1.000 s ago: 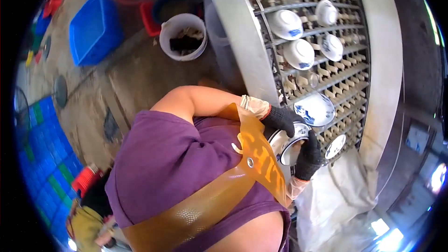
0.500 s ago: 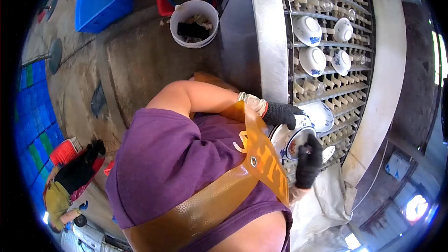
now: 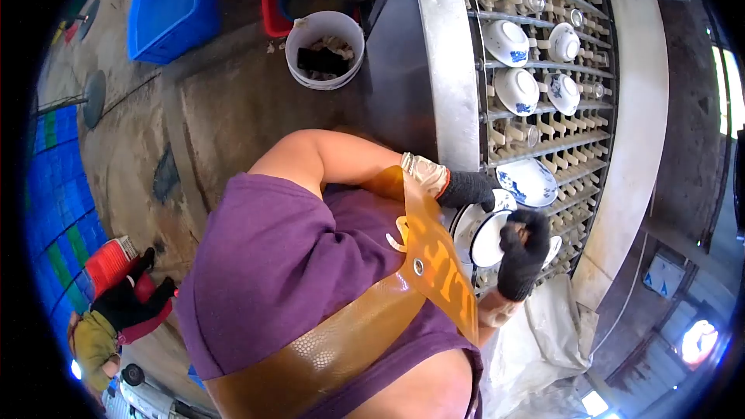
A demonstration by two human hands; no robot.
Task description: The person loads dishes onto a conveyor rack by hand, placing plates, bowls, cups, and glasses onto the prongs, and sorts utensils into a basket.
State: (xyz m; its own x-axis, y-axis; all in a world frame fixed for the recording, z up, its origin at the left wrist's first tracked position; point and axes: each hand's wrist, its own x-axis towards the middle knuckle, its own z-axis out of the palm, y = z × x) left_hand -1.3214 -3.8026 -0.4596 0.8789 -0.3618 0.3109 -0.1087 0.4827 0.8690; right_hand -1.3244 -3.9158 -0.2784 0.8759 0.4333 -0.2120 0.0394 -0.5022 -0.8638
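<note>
My left hand [image 3: 469, 188], in a black knit glove, grips the edge of the stacked white dishes at the front of the rack. The front one is a white bowl [image 3: 487, 240] with a dark rim, its inside facing me and looking bare. Behind it shows a blue-patterned dish [image 3: 504, 200]. My right hand [image 3: 524, 248], also black-gloved, is curled beside the bowl's right edge. A small brownish patch shows at its fingers, too small to name. Farther along, a blue-and-white oval plate [image 3: 529, 182] leans on the pegs.
The peg conveyor rack [image 3: 570, 163] carries several upturned bowls [image 3: 516, 91] and glasses [image 3: 534, 2]. A steel panel [image 3: 446, 70] edges it. On the floor stand a white bucket [image 3: 326, 81] with scraps and a blue bin [image 3: 174, 4]. Another person [image 3: 97, 341] is behind, at lower left.
Reddish-brown bits seen inside the front bowl before are gone from it. My right hand has curled and shifted slightly away from the bowl's inside. My left hand stays at the dishes.
</note>
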